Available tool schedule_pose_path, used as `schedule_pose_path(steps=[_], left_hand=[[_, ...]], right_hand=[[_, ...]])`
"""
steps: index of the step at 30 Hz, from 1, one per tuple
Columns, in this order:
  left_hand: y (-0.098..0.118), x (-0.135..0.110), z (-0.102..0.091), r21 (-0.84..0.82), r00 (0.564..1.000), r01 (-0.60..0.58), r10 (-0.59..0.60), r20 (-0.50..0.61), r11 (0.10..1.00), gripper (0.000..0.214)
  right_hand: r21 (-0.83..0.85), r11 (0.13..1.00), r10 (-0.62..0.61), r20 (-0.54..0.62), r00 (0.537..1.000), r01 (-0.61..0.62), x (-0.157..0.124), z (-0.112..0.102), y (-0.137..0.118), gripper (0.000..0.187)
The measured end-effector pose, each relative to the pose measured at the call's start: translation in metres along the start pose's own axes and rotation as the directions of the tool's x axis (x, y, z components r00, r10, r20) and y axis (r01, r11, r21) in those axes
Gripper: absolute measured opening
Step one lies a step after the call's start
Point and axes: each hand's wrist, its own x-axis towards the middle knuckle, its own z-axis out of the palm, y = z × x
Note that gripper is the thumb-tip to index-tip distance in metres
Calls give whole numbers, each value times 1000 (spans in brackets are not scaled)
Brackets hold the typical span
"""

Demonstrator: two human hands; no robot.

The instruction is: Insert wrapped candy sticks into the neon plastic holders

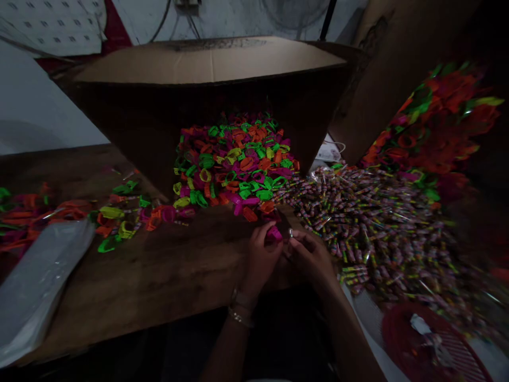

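Observation:
My left hand [263, 253] pinches a magenta plastic toy watch [273, 234] between thumb and fingers, above the wooden table's front part. Close beside it on the right, my right hand [311, 254] is closed on a small shiny silvery piece [290, 233], too small to name for certain. The two hands nearly meet. Just beyond them lies a heap of toy watches [238, 164] in green, orange, yellow and magenta, spilling from a cardboard box [210, 66] tipped toward me. A pile of small wrapped candy sticks [358, 212] spreads to the right of my right hand.
On the wooden table [178, 265], more loose toy watches [123, 223] lie to the left. A stack of clear plastic bags [43, 276] rests at the left edge. A red basket [429, 339] stands lower right; another heap of coloured watches [441, 122] rises behind the candy.

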Motion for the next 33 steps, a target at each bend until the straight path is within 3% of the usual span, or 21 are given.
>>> schedule_pose_path(steps=[2,6,11,15,18,22,27,33], left_hand=[[5,-7,-13,-74,1000,15,-15,4,997,33],[20,-25,-41,-195,994,94,-80,79,976,32],[35,-44,-64,-310,948,230,-141,284,922,38],[30,-47,-66,-411,921,371,-273,279,833,37],[25,-46,-63,-365,911,411,-357,209,835,41],[26,-46,-66,-269,917,381,-324,234,885,55],[32,-46,-75,-77,932,334,-317,178,939,31],[33,-44,-71,-16,916,372,-364,165,928,14]], right_hand=[[198,975,96,17,995,-98,-13,6,-7,39],[289,937,189,61,980,-198,-33,19,-21,37],[319,928,163,124,979,-195,-44,28,-31,41],[273,950,119,136,984,-152,-47,29,-39,38],[183,977,77,167,983,-108,-45,34,-39,30],[130,990,45,95,994,-58,-39,42,-33,29],[179,978,79,155,985,-106,-38,46,-25,29],[178,982,35,161,986,-64,-40,50,-24,23]])
